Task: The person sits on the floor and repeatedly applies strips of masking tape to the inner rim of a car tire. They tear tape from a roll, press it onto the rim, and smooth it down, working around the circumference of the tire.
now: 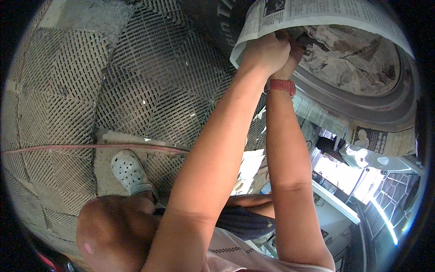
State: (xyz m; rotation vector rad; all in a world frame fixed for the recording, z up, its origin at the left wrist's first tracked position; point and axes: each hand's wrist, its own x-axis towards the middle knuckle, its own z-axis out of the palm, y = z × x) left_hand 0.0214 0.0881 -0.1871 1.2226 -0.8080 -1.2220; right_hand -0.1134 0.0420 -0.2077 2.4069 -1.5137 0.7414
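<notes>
My left hand [267, 52] and my right hand [294, 56] are close together at the upper middle, under the raised edge of a newspaper sheet [326, 22]. Curled into a fist, the left one partly overlaps the right. My right fingers also look closed, though they are mostly hidden; whatever either hand grips cannot be made out. A red wristwatch [282, 86] is on my right wrist. Beside my hands is a round, wheel-like rim [358, 104], its middle covered with crumpled newspaper [353, 59]. More newspaper [385, 140] hangs below this rim.
A dark tyre [213, 25] with raised lettering stands at the top. Perforated mats [158, 68] cover the floor, with small paper scraps on them. A red hose [90, 147] crosses at the left, near a white clog [129, 170]. A white ledge [335, 204] is at the lower right.
</notes>
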